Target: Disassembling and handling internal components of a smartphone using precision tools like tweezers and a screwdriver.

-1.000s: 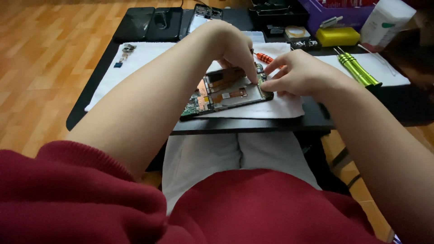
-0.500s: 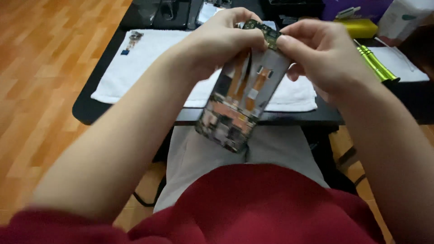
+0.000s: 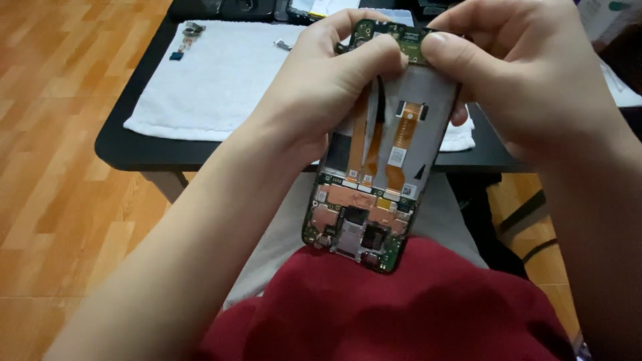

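We hold an opened smartphone (image 3: 374, 194), its back cover off, in both hands above the lap. The left hand (image 3: 328, 87) closes around the upper left edge of the phone, its thumb pressed flat onto the small green circuit board (image 3: 391, 32) at the top end. The right hand (image 3: 528, 73) closes on the upper right edge, its thumb tip meeting the left thumb on the same board, while one finger curls behind the frame. Both grips are firm pinches on the phone.

The long axis of the phone runs from the upper end, near the table edge, down toward our body, tilted slightly so that the lower end lies a little to the left of the upper end. The open interior faces the camera. The lower end carries the main circuit board (image 3: 354, 227) with copper-coloured and metal shields and rests just over the red garment (image 3: 401, 307). Orange flex cables (image 3: 401, 140) run lengthwise along the grey middle plate.

Behind the hands stands a black table (image 3: 140, 150) covered with a white towel (image 3: 221, 80). Small loose parts (image 3: 190, 30) lie on the towel near its far left corner, well apart from the phone. A wooden floor (image 3: 60, 134) extends to the left.
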